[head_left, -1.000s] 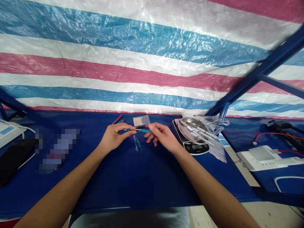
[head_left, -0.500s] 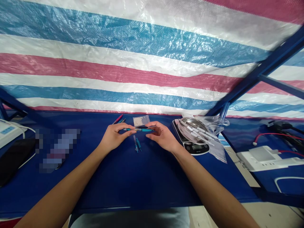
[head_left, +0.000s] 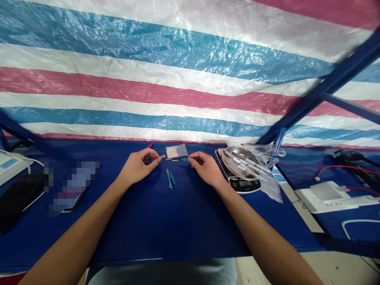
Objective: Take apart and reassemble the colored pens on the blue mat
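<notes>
My left hand [head_left: 137, 166] is closed, its fingertips pinching a clear pen barrel [head_left: 160, 158] that points right. Across a small gap, my right hand [head_left: 205, 168] pinches the teal pen part with its thin refill [head_left: 181, 159], which points left toward the barrel. The two pieces are apart, in front of a small clear bag of white bits [head_left: 176, 151]. Two more teal pen parts [head_left: 171, 179] lie on the blue table [head_left: 166, 221] just below my hands.
A digital scale [head_left: 244, 183] with a metal bowl [head_left: 239, 155] and a plastic bag of white-tipped pens stands at the right. A red pen [head_left: 150, 145] lies behind my left hand. A white device [head_left: 10, 164] sits at far left, white boxes with cables [head_left: 335, 196] at far right.
The pen that both hands held together has come apart. My left hand moved left with the clear barrel, and my right hand kept the teal part with the refill.
</notes>
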Demonstrator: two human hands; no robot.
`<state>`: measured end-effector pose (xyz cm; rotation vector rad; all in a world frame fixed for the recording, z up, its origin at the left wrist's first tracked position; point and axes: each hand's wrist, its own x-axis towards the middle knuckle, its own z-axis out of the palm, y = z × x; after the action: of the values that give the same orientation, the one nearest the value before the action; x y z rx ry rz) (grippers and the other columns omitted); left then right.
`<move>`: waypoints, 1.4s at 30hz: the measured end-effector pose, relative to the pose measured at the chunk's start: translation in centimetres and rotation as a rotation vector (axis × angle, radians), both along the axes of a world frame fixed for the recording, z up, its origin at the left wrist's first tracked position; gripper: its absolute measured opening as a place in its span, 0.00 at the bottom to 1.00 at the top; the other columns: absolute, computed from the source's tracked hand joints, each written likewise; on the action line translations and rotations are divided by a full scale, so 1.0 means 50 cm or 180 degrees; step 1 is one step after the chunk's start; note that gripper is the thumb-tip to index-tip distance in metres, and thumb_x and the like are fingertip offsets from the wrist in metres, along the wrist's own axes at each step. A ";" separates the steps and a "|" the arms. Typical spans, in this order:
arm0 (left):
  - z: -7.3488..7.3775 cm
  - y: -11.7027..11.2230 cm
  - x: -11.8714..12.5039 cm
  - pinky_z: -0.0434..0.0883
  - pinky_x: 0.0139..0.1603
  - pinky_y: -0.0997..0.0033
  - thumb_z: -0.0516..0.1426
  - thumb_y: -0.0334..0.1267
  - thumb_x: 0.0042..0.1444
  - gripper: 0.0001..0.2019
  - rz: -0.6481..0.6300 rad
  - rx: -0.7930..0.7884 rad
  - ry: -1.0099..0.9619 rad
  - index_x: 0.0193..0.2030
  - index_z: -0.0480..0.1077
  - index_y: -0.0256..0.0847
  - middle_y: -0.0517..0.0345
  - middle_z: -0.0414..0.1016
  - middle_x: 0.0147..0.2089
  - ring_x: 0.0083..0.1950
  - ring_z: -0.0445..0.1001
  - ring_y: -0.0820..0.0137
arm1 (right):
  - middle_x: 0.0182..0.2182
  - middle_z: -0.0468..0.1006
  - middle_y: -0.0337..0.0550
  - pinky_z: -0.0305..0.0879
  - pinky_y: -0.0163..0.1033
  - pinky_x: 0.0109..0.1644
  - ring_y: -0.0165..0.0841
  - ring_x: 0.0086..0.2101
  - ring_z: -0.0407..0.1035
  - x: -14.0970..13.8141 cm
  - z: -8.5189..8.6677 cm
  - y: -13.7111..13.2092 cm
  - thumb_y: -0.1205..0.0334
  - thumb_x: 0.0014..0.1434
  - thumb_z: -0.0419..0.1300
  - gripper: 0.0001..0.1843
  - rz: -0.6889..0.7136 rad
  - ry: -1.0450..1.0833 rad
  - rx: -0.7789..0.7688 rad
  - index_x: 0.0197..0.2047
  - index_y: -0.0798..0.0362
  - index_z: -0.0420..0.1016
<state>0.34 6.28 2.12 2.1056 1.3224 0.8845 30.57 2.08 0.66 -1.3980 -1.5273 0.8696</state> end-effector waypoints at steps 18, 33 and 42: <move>0.005 -0.048 0.043 0.72 0.35 0.66 0.57 0.52 0.70 0.29 -0.0774 -0.0432 0.0890 0.73 0.69 0.45 0.61 0.84 0.32 0.34 0.82 0.61 | 0.32 0.81 0.40 0.60 0.38 0.36 0.37 0.31 0.75 -0.010 0.033 -0.026 0.58 0.70 0.60 0.05 -0.0247 -0.1835 0.0386 0.42 0.48 0.71; -0.009 -0.026 0.029 0.74 0.39 0.63 0.55 0.57 0.72 0.26 -0.0504 -0.0407 0.0707 0.69 0.73 0.47 0.58 0.85 0.36 0.36 0.82 0.60 | 0.24 0.72 0.31 0.52 0.35 0.31 0.29 0.24 0.64 -0.027 0.049 -0.046 0.65 0.62 0.61 0.10 0.1086 -0.1442 0.0075 0.34 0.48 0.62; -0.001 -0.012 0.012 0.76 0.41 0.62 0.55 0.54 0.72 0.22 -0.0137 -0.0106 0.0818 0.64 0.77 0.47 0.57 0.84 0.37 0.35 0.81 0.61 | 0.27 0.78 0.35 0.53 0.38 0.34 0.35 0.28 0.72 -0.013 0.044 -0.031 0.60 0.69 0.60 0.02 0.0204 -0.2185 0.0245 0.42 0.47 0.71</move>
<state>0.93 5.70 2.07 2.2706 1.3997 0.5841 29.95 0.53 2.85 -1.6933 -2.0920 0.3612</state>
